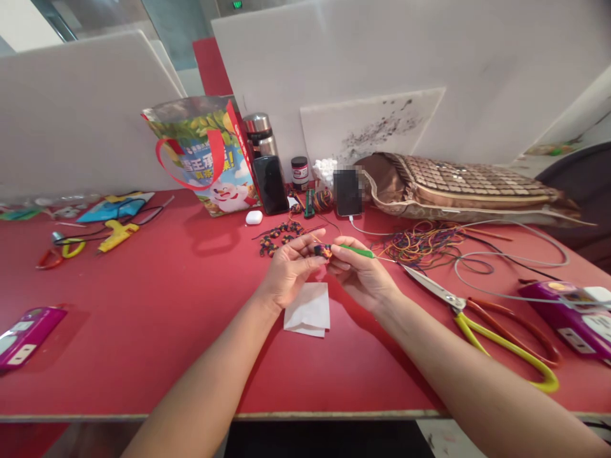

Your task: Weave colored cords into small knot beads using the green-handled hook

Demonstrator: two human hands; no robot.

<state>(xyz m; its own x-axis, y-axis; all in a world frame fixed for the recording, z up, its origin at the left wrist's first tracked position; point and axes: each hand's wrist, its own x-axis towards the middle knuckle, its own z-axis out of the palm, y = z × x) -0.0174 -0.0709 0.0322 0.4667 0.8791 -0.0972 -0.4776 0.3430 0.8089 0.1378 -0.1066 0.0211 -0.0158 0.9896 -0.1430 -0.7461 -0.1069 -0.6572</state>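
Observation:
Between my two hands is a small multicoloured crochet piece (pixel 323 251), dark purple and orange. My left hand (pixel 292 267) pinches it from the left, with a strand of yarn near the fingers. In my right hand (pixel 360 273) is a crochet hook with a green handle (pixel 357 251), its thin metal shaft pointing out to the right. The hook's working tip is hidden at the piece. A folded white tissue (pixel 308 310) lies on the table below my hands. Just beyond them rests a curled strip of similar crochet work (pixel 277 236).
Large scissors (pixel 458 302) and a tangle of coloured yarn (pixel 422 243) lie on the right of the red table (pixel 181 343). Phones (pixel 271 184), a bag (pixel 205 152) and a brown cushion-like item (pixel 468 184) line the back. A yellow glue gun (pixel 117 235) lies left; purple power strips (pixel 31 334) flank both sides.

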